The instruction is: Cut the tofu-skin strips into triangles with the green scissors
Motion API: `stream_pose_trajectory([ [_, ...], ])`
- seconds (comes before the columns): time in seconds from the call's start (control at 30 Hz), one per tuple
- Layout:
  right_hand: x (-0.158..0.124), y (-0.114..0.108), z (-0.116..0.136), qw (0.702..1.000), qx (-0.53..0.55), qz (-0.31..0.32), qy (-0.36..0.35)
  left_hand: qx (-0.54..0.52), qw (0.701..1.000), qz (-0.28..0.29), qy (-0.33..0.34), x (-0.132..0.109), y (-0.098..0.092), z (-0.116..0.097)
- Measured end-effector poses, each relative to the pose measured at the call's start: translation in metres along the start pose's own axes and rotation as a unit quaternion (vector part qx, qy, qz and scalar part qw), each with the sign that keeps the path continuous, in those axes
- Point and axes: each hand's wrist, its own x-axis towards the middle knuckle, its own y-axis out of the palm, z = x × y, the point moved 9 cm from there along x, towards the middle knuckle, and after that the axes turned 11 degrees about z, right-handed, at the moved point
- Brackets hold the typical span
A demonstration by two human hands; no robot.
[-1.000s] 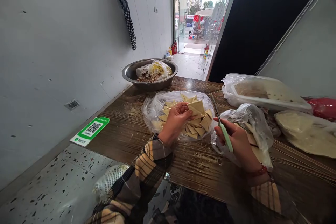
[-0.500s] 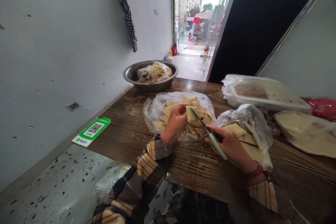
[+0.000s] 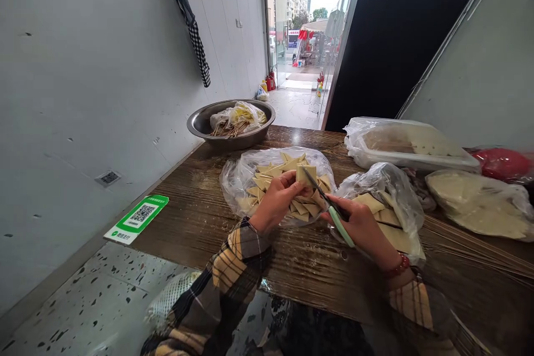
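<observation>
My left hand pinches a pale square of tofu sheet and holds it up above a heap of cut triangles. My right hand is closed round scissors with light green handles. Their dark blades lie across the face of the square, pointing up and to the left. The triangles rest on a spread clear plastic bag. Right of it, a second clear bag holds larger uncut tofu sheets, close behind my right hand.
A metal basin with bagged skewers stands at the table's far left. A wrapped white tray, another bag of sheets and a red bag line the right. Thin sticks lie nearby. A green QR card marks the left edge.
The view has turned slightly to the right, so everything sits further left. The scissor blades now cross the square nearer its middle, and my left fingers cover its lower left corner.
</observation>
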Motion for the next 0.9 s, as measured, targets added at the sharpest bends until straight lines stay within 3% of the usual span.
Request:
stream_pose_trajectory([
  [0.3, -0.003, -0.004, -0.007, 0.998, 0.036, 0.005, 0.046, -0.028, 0.993, -0.106, 0.052, -0.004, -0.025, -0.017],
  [0.63, -0.004, 0.011, -0.004, 0.988, 0.095, 0.123, 0.025, -0.023, 0.991, -0.107, 0.075, -0.007, -0.025, -0.028],
  [0.9, -0.004, 0.019, 0.007, 0.978, 0.124, 0.167, 0.029, 0.030, 0.992, -0.106, 0.055, -0.007, -0.022, -0.023],
])
